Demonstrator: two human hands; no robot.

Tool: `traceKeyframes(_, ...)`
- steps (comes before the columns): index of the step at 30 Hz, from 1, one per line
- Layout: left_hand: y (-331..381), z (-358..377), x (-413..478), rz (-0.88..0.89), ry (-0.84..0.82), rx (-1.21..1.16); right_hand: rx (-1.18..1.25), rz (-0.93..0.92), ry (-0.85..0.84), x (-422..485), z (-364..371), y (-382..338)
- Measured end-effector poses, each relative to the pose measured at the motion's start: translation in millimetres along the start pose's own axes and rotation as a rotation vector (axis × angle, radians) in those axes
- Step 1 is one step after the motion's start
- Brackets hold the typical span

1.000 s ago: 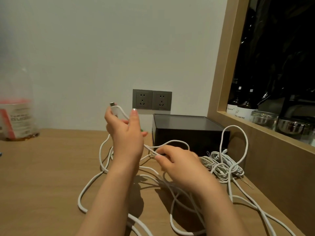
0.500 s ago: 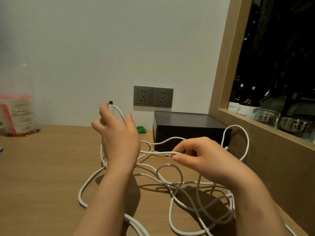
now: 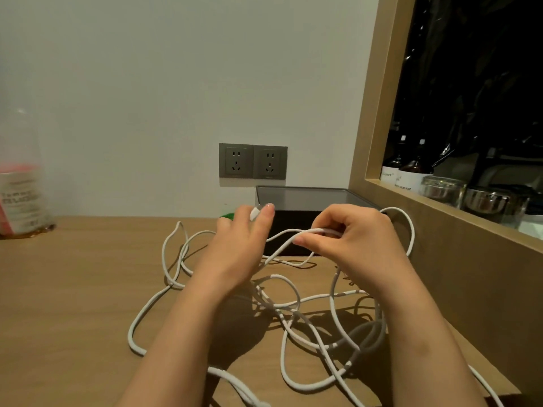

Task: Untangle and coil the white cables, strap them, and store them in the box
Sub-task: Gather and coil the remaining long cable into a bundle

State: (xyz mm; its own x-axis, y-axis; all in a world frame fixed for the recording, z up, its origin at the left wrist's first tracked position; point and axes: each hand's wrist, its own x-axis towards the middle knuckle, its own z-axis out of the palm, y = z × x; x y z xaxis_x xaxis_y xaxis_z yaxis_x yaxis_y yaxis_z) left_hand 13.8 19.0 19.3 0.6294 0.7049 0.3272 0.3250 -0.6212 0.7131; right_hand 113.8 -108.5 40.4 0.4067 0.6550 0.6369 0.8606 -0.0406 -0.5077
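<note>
White cables [image 3: 281, 353] lie in a loose tangle on the wooden table [image 3: 73, 289], thin round smooth cords whose wide loops cross over one another between and beneath both forearms, with one loop reaching far out to the left. The left hand [image 3: 241, 245] is raised over the tangle, its fingers nearly straight and close together, pinching a small white plug [image 3: 254, 213] at a cable's end between thumb and fingertip. The right hand [image 3: 352, 239] is level with it and just beside it, fingers curled inward, gripping a strand [image 3: 305, 230] that arcs across from the left hand's side; another loop rises behind this hand and drops down past the wrist. Directly behind both hands, against the wall, sits the box [image 3: 308, 198], a low black rectangle with a flat grey matte top, its front face partly hidden by the hands. Something small and green [image 3: 227, 215] peeks out behind the left hand, too covered to identify. Above the box, a grey double socket [image 3: 252, 161] is set in the plain pale wall. At the far left stands a blurred clear bottle [image 3: 20, 195] with a red and white label. To the right, a light wooden frame [image 3: 379, 98] borders a dark recess holding labelled dark bottles [image 3: 411, 174], a glass jar [image 3: 440, 189] and a shiny metal cup [image 3: 487, 201].
</note>
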Motion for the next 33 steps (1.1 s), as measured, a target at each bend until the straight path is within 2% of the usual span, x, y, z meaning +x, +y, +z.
traceKeyframes(2, 1.8, -3.0, -5.2, 0.029, -0.121, -0.010, -0.008, 0.011, 0.032, -0.1, -2.0, 4.9)
traceKeyframes(5, 4.4, -1.3, -9.4, 0.111, -0.269, 0.269, -0.013, -0.004, 0.046, -1.7, -6.7, 7.6)
traceKeyframes(8, 4.1, 3.1, -9.1, 0.157, -0.268, 0.358, -0.009, -0.024, 0.048, -3.5, -8.5, 5.8)
traceKeyframes(12, 5.9, -0.7, -9.0, 0.240, -0.195, 0.230, 0.008, 0.042, 0.078, -5.1, -4.8, 4.3)
traceKeyframes(17, 17.4, -9.0, -18.9, 0.236, -0.324, 0.086, 0.131, 0.160, 0.024, -7.8, -2.5, 7.8)
traceKeyframes(22, 19.9, -18.2, -29.0, 0.118, -0.351, -0.152, 0.204, 0.267, -0.034, -18.2, 0.4, 10.6)
traceKeyframes(30, 25.0, -17.0, -57.9, -0.066, -0.241, -0.640, 0.112, 0.332, -0.020, -35.2, -0.8, 15.5)
traceKeyframes(33, 26.6, -14.9, -63.6, -0.104, -0.201, -0.805, 0.061, 0.363, -0.098, -36.5, 0.2, 14.4)
